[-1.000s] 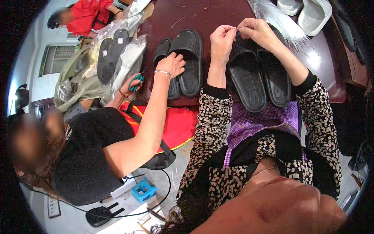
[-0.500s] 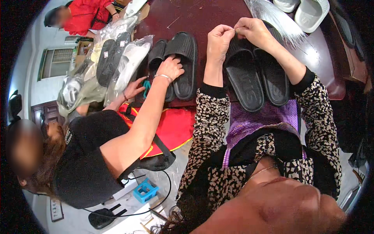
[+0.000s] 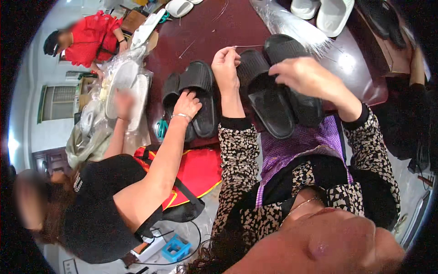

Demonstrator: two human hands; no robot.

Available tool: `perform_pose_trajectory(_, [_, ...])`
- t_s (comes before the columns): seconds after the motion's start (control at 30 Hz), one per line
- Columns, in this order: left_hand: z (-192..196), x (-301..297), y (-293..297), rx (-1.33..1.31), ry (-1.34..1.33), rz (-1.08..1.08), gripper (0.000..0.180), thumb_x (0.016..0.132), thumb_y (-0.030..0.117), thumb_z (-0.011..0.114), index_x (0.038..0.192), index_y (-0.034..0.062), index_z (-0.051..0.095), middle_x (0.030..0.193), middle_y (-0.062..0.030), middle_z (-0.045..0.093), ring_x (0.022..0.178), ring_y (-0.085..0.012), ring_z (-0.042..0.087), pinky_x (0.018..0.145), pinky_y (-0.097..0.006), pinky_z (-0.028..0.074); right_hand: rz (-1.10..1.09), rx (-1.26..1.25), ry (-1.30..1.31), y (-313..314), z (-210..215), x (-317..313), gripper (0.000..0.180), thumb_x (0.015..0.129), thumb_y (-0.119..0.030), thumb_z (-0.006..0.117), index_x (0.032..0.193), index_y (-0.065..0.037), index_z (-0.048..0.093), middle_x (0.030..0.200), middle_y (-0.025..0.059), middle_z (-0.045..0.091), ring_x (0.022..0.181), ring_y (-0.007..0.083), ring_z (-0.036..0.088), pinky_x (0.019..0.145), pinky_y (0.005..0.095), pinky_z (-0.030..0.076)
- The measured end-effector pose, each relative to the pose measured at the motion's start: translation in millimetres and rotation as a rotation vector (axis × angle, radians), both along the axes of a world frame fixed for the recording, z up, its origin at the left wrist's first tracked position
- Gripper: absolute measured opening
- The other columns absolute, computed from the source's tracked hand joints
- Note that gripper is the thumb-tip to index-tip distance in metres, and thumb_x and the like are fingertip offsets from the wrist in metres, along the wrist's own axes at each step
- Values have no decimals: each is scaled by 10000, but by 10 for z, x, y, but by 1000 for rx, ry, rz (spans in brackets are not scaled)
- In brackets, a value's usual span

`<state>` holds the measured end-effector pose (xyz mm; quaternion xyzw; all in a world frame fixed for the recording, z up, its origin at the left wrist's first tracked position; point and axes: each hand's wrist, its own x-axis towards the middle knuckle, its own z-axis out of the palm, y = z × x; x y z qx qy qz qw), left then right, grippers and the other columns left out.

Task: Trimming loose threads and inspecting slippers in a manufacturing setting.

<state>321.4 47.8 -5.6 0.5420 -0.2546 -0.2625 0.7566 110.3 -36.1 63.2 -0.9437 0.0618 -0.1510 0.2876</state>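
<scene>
A pair of black ribbed slide sandals (image 3: 272, 112) lies on the table in front of me, toes away from me. My left hand (image 3: 226, 68) is beside the left slide's strap, fingers pinched on a thin pale plastic strand (image 3: 248, 46) that runs right, across the slide's toe end. Over the right slide hovers my right hand (image 3: 312, 80), blurred by motion. It covers part of that slide, and I cannot make out whether anything is in its fingers. Beyond the slides, a bundle of similar clear strands (image 3: 292, 27) lies on the table.
At left, a co-worker's hand (image 3: 187, 106) rests in another black slide pair (image 3: 204, 109); the other touches bagged white slides (image 3: 138, 102). Teal-handled scissors (image 3: 160, 129) lie nearby. White slides (image 3: 335, 18) sit far right, by a brown box (image 3: 396, 61). A person in red (image 3: 93, 39) stands far left.
My hands, formerly together above the slides, have parted: the left stays pinched on the strand, the right has moved toward me. The co-worker's far hand has left the scissors for the bagged white slides.
</scene>
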Motion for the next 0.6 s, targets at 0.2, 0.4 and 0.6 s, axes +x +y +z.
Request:
perform_pose_trajectory(0.2, [-116,-5,-16,22,0,28,100,842,62,569,914,-6,582,711,-47,594,592,-93,538,540,-197,437,-88,-280,100,142,-444,110,187,783,-215,584,889,-62,608,764,135,587,751,307,598,665,392,491])
perform_pose_trajectory(0.4, [-134,59,55,61,-76,181,79,852,72,564,897,10,586,788,-36,605,650,-82,547,555,-194,446,-174,-273,86,144,-486,94,153,767,-189,582,820,-47,593,757,122,579,736,301,594,655,398,488])
perform_pose_trajectory(0.6, [-217,54,85,90,-97,283,69,856,77,563,886,22,591,833,-23,607,699,-72,552,562,-198,455,-255,-316,5,-220,-176,-317,119,730,-147,574,789,-44,580,742,130,569,739,295,590,654,399,485])
